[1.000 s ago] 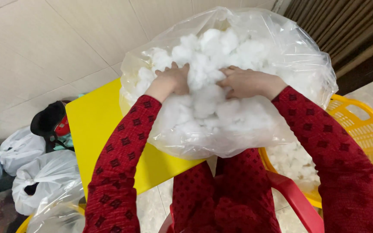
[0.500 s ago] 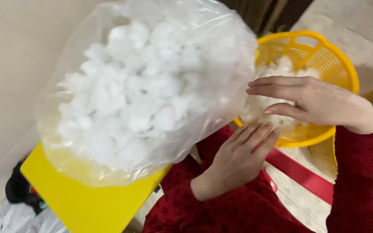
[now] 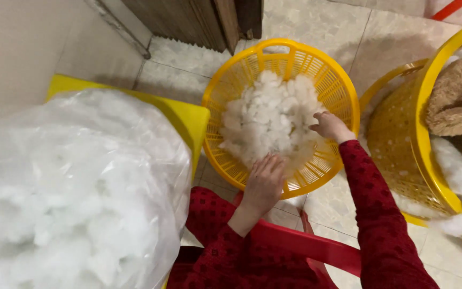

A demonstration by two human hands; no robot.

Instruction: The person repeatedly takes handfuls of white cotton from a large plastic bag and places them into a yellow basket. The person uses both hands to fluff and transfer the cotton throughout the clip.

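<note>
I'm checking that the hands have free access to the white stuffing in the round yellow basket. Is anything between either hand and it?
Nothing visible. The left hand rests on the near edge of the stuffing in the basket, and the right hand touches its right side. The big bag sits off to the left.

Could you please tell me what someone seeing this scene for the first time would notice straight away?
The eye lands first on the round yellow plastic basket on the tiled floor, heaped with white fluffy stuffing, where the left hand and right hand reach in. Next comes the big clear plastic bag of white stuffing at lower left, lying on a yellow surface. At the right edge sits a second yellow basket holding something brown and furry.
</note>
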